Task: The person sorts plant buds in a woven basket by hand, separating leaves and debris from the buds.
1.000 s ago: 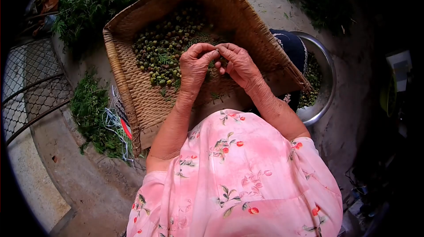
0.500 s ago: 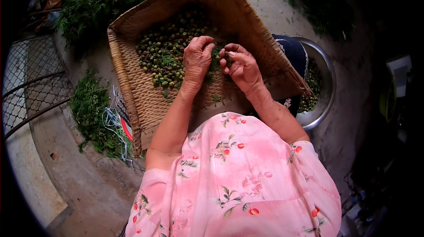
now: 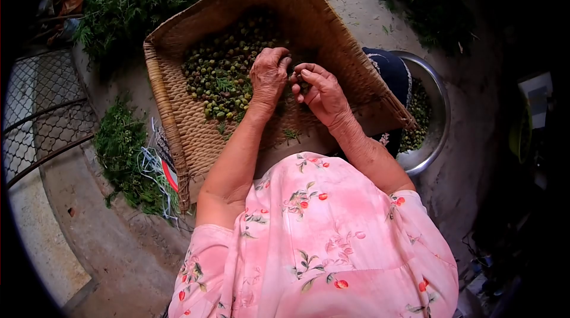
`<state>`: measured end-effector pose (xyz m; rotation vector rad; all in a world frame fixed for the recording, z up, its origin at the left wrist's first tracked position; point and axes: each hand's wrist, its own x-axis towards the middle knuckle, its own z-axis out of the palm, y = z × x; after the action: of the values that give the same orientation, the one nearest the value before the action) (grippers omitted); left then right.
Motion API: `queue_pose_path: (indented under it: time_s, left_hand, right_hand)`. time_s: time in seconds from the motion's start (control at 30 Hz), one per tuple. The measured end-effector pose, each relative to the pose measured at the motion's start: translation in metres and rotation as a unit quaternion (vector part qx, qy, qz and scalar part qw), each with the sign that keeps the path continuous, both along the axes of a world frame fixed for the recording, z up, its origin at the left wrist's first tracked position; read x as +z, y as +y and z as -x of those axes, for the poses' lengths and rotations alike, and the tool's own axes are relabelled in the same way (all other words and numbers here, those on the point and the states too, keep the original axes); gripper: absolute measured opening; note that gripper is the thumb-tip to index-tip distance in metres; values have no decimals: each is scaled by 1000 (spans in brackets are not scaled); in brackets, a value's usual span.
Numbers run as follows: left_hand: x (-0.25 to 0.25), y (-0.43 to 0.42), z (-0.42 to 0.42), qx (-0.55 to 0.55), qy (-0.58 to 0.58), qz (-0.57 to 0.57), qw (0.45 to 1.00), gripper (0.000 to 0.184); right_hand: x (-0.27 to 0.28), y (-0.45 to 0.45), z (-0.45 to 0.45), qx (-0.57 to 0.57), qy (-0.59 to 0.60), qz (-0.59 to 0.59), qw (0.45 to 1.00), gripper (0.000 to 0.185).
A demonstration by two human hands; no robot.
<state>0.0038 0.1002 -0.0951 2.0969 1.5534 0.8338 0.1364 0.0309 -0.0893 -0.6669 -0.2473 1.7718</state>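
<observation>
A woven basket [image 3: 163,101] tilts across my lap, with a heap of small round green-brown cones [image 3: 217,72] in it. Over the heap's right edge, my left hand [image 3: 270,78] is closed, its fingertips pinched together. Whatever they pinch is too small to make out. Beside it, palm turned up, my right hand [image 3: 323,94] curls its fingers round a few dark cones [image 3: 303,85]. The fingertips of both hands almost meet. A green leafy sprig [image 3: 225,84] lies among the cones, and another small sprig [image 3: 291,133] rests on the weave below my hands.
To the right stands a metal basin [image 3: 444,113] holding more cones [image 3: 419,117]. Cut green branches [image 3: 133,6] are piled behind the basket, with more greenery [image 3: 122,152] and white plastic strips [image 3: 155,172] at its left. Wire mesh [image 3: 44,101] stands at far left.
My right hand has moved slightly left, and its thumb and fingers have closed more around the cones. My left fingertips have come down a little toward it.
</observation>
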Motion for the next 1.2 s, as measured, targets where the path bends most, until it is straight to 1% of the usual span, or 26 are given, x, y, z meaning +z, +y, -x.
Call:
queue_pose_path:
  time_s: [0.07,0.1,0.17,0.23,0.3,0.4,0.53,0.6,0.7,0.73,0.87,0.97,1.07,1.2]
  left_hand:
    - [6,-4,2,18,-95,29,995,13]
    - [7,-7,4,17,-95,30,995,13]
    - [8,-12,8,29,-210,68,975,14]
    - [12,-17,12,26,-210,74,975,15]
    - [13,-21,14,24,-246,78,966,14]
    - [25,-29,15,23,-254,84,963,15]
    - [26,-35,16,15,-265,81,961,15]
    - [25,-40,15,1,-291,96,952,17]
    - [35,-46,9,-16,-282,105,954,19]
    - [36,-46,6,-21,-285,87,954,17]
    - [30,-48,8,-23,-255,67,964,17]
    - [24,-50,10,-19,-270,88,959,18]
    - [21,-51,14,-3,-321,133,938,17]
    - [20,-54,17,-5,-311,128,942,18]
  right_hand:
    - [-1,0,0,1,-6,1,1000,15]
    - [0,0,0,-2,-2,-1,1000,14]
    - [-1,1,1,-6,1,-2,1000,14]
    - [-3,2,2,5,-16,-2,1000,16]
    - [-1,2,4,4,-15,-5,1000,16]
    - [-2,3,4,2,-17,-2,1000,16]
    - [0,2,4,1,-13,2,1000,16]
    - [-2,3,4,4,-9,-2,1000,17]
    - [0,3,3,3,1,-6,1000,17]
    - [1,3,3,-1,8,-6,1000,17]
    - [0,3,1,11,9,-5,1000,16]
    - [0,3,1,8,-10,-7,1000,17]
    - [4,2,3,12,-25,5,1000,16]
    - [8,2,4,6,-27,7,1000,16]
